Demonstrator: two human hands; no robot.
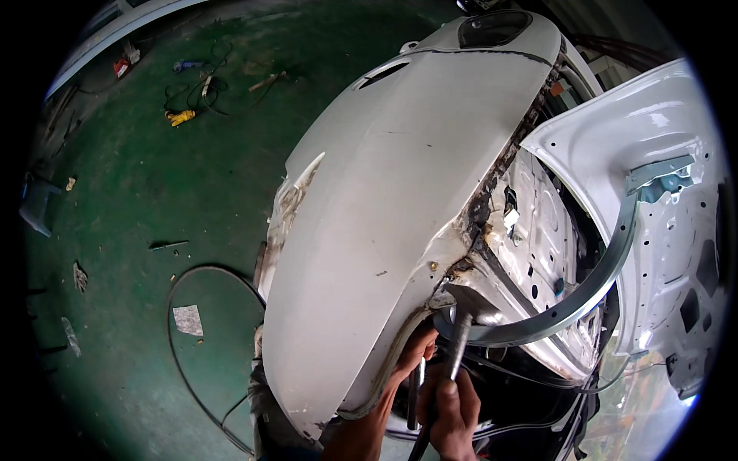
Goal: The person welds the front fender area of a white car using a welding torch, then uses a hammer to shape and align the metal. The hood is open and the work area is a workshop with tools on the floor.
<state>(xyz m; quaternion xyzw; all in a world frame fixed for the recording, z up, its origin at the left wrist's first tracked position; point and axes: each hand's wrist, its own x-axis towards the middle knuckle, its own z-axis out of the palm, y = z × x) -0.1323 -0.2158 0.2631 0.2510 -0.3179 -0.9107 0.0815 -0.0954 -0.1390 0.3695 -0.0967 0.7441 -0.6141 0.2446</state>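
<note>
My right hand point(455, 411) is closed round the handle of a hammer point(461, 338). The hammer's broad metal head lies by the rusty, ragged corner of a car's pale body panel point(369, 207). To its left, my left hand point(417, 349) reaches up under the panel's curved lower edge, its fingers curled. What those fingers hold, if anything, is hidden by the panel and the hand itself. A dark metal bar point(415, 396) shows just below it. Close to the hammer head, a curved grey hinge arm point(565, 311) sweeps up to the right.
A raised white panel point(653, 123) stands at the right, joined to the hinge arm. A dark hose point(171, 338) loops on the green floor point(131, 253) at the left. Farther off lie a yellow power tool point(180, 117), a blue tool point(187, 66) and cords.
</note>
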